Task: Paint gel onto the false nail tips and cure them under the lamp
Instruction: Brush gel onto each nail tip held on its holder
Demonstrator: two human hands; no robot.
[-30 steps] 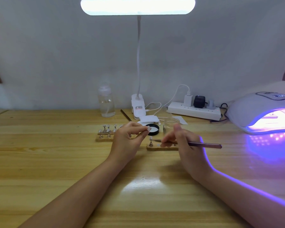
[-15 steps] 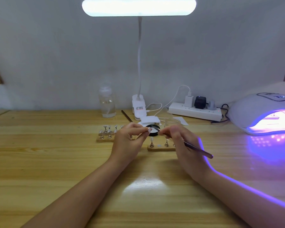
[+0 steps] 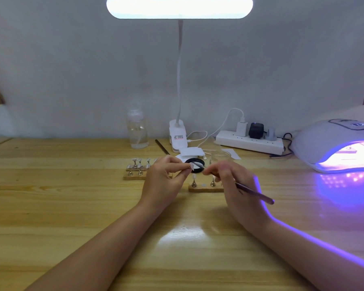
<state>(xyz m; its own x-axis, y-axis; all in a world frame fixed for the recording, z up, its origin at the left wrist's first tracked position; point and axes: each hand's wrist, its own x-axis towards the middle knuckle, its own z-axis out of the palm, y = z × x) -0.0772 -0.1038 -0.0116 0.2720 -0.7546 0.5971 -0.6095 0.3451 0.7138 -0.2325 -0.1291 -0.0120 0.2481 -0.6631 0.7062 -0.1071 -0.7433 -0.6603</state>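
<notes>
Grip: left hand (image 3: 163, 181) pinches one small false nail tip (image 3: 189, 166) between thumb and fingertips. Right hand (image 3: 232, 181) is curled round a thin brush (image 3: 254, 193); its handle runs out behind the hand toward the right, and its bristle end reaches the pinched tip.

Head view, positions taken from the black-rimmed gel pot (image 3: 195, 165): I see the pinched tip held just in front of the pot's left rim. A small wooden stand (image 3: 205, 187) with metal pegs lies just in front of the pot, between the hands. A second wooden stand (image 3: 135, 175) carrying several nail tips lies to the pot's left. The curing lamp (image 3: 332, 148), glowing violet, sits well to the right. The desk lamp (image 3: 178, 137) base stands behind the pot.
</notes>
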